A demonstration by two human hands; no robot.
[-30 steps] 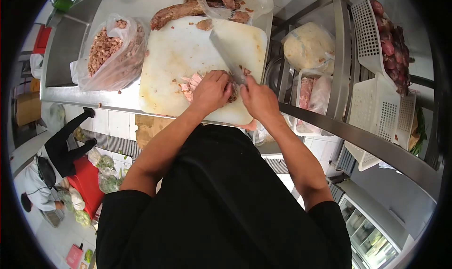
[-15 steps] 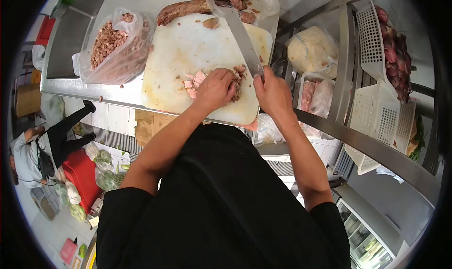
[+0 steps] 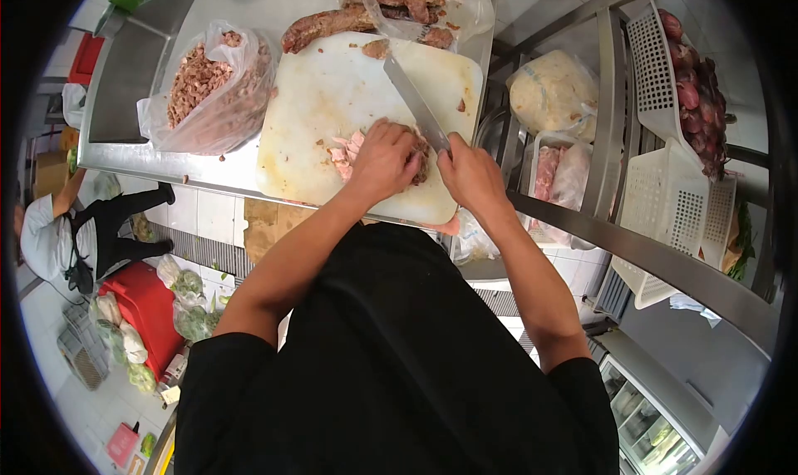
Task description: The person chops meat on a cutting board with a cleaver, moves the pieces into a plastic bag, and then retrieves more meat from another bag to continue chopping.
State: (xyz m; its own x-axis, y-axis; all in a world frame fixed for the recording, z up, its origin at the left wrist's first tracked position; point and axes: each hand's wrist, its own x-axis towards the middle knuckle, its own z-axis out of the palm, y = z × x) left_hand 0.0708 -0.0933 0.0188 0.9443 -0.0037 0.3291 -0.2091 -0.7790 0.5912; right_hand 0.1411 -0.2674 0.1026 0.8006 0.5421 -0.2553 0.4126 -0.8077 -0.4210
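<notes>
My right hand (image 3: 472, 174) is closed round the handle of a large knife (image 3: 416, 97), whose broad blade slants up and left over the white cutting board (image 3: 307, 84). Beside the blade, my left hand (image 3: 385, 161) presses with curled fingers on a piece of meat (image 3: 422, 155) near the board's front edge. Chopped pale meat (image 3: 345, 155) lies just left of that hand. A long browned piece of meat (image 3: 320, 28) rests across the board's back edge, with a small chunk (image 3: 376, 49) near the knife tip.
A plastic bag of diced meat (image 3: 199, 84) stands left of the board, beside a metal sink (image 3: 133, 84). At the back is a bag with more meat (image 3: 416, 1). A metal rack (image 3: 648, 241) with baskets runs along the right. Another person (image 3: 50, 234) stands far left.
The knife and my right hand have shifted left, and the blade tip now sits lower over the board. My left hand stays on the meat. The other person has moved an arm upward.
</notes>
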